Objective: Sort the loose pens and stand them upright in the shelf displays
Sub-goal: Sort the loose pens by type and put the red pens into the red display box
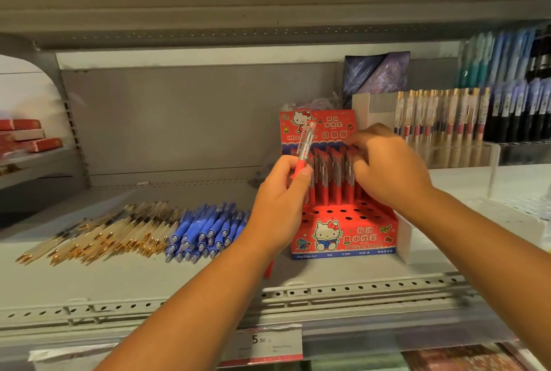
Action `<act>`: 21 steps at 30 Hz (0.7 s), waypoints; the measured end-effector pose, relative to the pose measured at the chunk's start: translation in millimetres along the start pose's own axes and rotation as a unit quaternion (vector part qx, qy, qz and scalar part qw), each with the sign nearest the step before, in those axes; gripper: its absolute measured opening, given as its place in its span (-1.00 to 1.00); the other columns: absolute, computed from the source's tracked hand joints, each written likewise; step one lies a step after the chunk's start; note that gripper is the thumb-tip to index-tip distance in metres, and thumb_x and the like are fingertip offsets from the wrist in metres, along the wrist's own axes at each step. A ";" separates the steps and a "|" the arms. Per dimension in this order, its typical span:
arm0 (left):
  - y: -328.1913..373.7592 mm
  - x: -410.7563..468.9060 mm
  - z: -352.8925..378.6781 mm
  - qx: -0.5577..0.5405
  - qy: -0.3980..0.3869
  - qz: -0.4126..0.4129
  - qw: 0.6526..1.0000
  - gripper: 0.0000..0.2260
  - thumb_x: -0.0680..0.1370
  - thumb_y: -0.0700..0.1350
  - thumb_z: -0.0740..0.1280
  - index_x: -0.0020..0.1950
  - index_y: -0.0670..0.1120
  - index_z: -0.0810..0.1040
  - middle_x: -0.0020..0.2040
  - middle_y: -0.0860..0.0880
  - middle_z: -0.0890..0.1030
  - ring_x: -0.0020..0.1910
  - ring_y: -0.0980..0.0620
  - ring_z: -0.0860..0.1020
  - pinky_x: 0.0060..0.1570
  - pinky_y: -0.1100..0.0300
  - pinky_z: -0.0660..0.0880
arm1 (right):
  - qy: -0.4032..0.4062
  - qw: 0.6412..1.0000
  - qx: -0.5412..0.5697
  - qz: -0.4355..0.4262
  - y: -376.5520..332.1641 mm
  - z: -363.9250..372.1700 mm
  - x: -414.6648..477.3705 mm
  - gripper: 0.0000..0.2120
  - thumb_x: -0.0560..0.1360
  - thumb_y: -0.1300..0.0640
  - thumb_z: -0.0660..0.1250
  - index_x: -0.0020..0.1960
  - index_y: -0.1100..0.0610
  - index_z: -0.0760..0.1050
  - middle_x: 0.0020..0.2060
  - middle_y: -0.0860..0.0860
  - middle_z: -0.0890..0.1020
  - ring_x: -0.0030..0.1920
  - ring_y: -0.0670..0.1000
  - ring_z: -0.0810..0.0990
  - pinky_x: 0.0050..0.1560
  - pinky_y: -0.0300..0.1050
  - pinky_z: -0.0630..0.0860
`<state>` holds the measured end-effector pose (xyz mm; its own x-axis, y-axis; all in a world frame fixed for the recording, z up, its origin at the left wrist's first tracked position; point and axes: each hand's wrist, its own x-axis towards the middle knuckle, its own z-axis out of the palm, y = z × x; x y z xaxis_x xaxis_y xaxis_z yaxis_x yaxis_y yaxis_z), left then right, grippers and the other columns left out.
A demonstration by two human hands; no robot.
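Note:
A red cartoon-cat display box (343,239) stands on the grey shelf (149,281), with several red pens upright in its back rows and open holes in front. My left hand (280,203) grips a red pen (304,150) tilted up to the right, just left of the box. Over the upright pens, my right hand (390,167) curls its fingers on their tops. Whether it pinches one is hidden. Loose blue pens (205,230) and clear gold-tipped pens (104,236) lie in piles at the left.
A clear stand with gold-clipped pens (441,120) and dark pens (518,108) fills the right of the shelf. A purple packet (375,75) leans behind the box. Red boxes (26,135) sit far left. A price tag (262,343) hangs on the shelf's front rail.

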<state>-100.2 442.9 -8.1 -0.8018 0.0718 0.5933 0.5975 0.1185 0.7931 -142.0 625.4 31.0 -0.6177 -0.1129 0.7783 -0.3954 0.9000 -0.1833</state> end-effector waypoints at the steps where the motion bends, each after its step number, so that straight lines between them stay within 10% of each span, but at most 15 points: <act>1: 0.2 0.3 -0.2 0.000 0.000 0.000 1.000 -0.81 0.62 0.02 0.20 -0.19 0.09 0.43 -0.38 0.09 0.37 -0.43 0.13 0.28 -0.42 0.29 0.24 | 0.002 0.996 0.085 0.012 -8.0 -2.6 -0.1 -0.70 0.52 0.21 0.28 0.22 0.03 0.58 0.12 0.02 0.61 0.02 0.07 0.60 -0.01 -0.09 0.54; 7: 0.4 0.1 1.4 0.000 -0.011 0.010 1.000 -0.82 0.61 0.02 0.21 -0.20 0.10 0.43 -0.40 0.10 0.37 -0.45 0.12 0.27 -0.43 0.25 0.22 | -0.095 0.838 0.528 0.101 -48.8 -14.0 1.3 -0.77 0.56 0.25 0.34 0.18 0.05 0.53 -0.09 -0.08 0.70 -0.11 -0.13 0.67 -0.20 -0.27 0.58; 21: 4.3 2.1 0.4 -0.046 0.094 -0.033 0.994 -0.76 0.46 -0.28 0.08 -0.11 -0.12 0.52 -0.39 -0.07 0.44 -0.51 0.10 0.29 -0.50 0.27 0.20 | 0.031 0.797 0.589 0.131 -32.0 -29.3 14.0 -0.75 0.55 0.33 0.34 0.06 0.01 0.44 -0.18 0.06 0.64 -0.21 0.08 0.72 -0.29 -0.01 0.65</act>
<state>-99.3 444.0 -3.5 -0.8275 -0.1214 0.5482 0.5495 0.0254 0.8351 -118.1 607.3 65.3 -0.7641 0.0679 0.6415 -0.6442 -0.1345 -0.7530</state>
